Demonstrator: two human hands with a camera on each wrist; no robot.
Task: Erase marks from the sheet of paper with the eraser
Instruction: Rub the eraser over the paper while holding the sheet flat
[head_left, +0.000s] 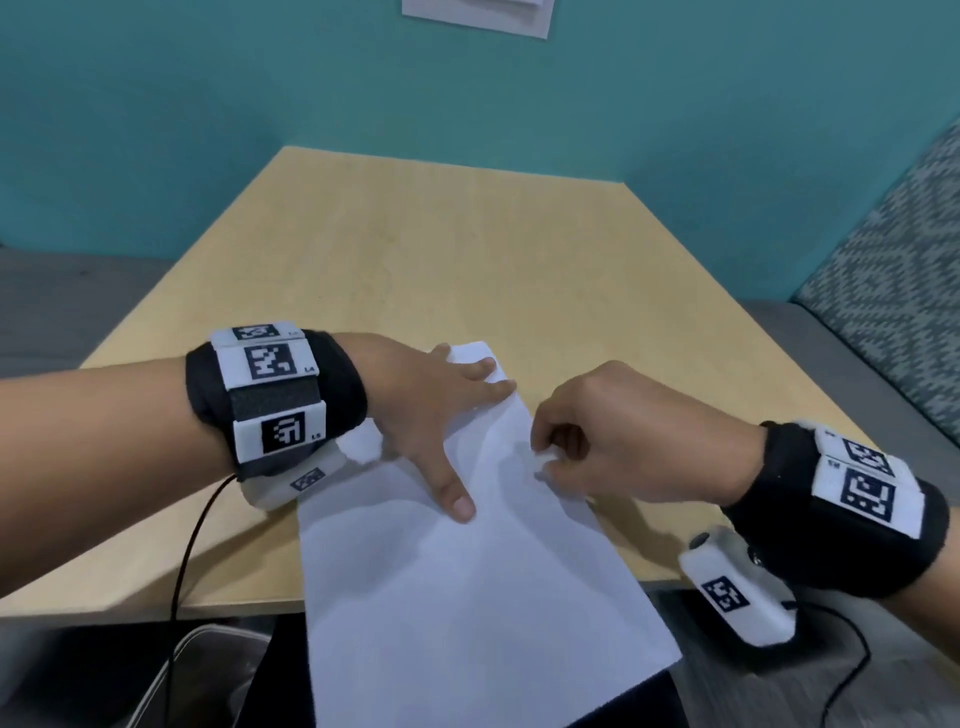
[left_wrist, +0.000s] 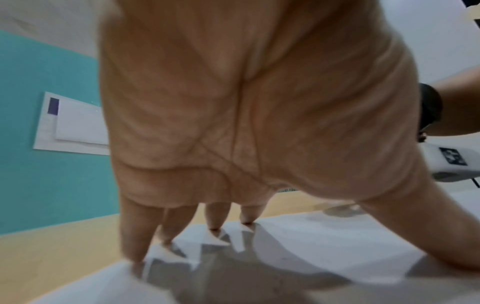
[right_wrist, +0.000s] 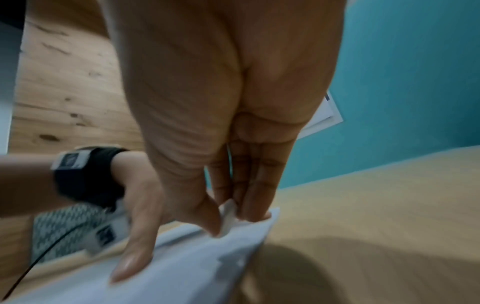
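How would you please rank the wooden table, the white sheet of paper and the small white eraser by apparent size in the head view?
1. Light wooden table
2. White sheet of paper, part overhanging the near edge
3. Small white eraser, mostly hidden in the right hand

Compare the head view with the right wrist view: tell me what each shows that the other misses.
Only the head view shows the whole sheet of paper hanging past the table's near edge, and the back of the right hand. Only the right wrist view shows the eraser plainly, pinched between thumb and fingertips with its lower end on the paper. Both show the left hand spread flat on the sheet, holding it down, and the teal wall.
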